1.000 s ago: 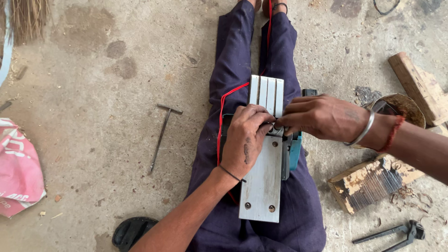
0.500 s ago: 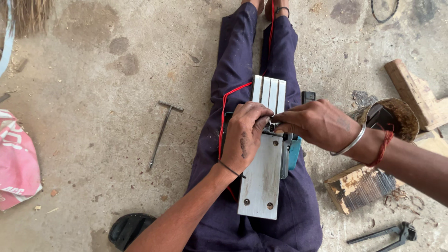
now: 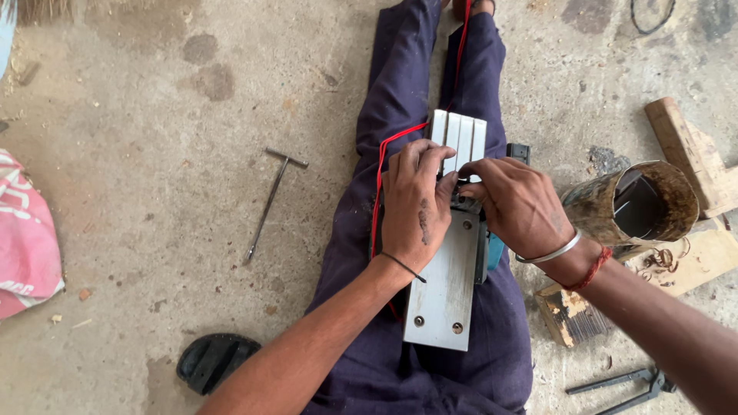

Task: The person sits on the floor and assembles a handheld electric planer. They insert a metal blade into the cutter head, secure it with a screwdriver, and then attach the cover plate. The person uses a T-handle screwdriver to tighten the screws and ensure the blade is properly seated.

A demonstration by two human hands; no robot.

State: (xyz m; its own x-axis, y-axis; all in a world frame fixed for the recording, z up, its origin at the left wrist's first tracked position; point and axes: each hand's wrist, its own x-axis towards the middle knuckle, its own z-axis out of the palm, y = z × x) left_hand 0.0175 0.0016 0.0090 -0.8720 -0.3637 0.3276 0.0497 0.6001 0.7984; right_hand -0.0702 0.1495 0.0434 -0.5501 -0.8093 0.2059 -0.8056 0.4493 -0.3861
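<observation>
Both hands on an electric planer (image 3: 450, 284) lying sole-up across the lap. Left hand (image 3: 415, 204) lies flat over the middle of the metal sole plate, fingers spread, pressing it down. Right hand (image 3: 519, 204) pinches something small at the blade slot, too small to tell what. Red cord (image 3: 382, 165) runs along the left leg. T-handle wrench (image 3: 270, 201) lies on concrete floor (image 3: 154, 115), well apart. Pliers (image 3: 626, 382) lie at bottom right.
</observation>
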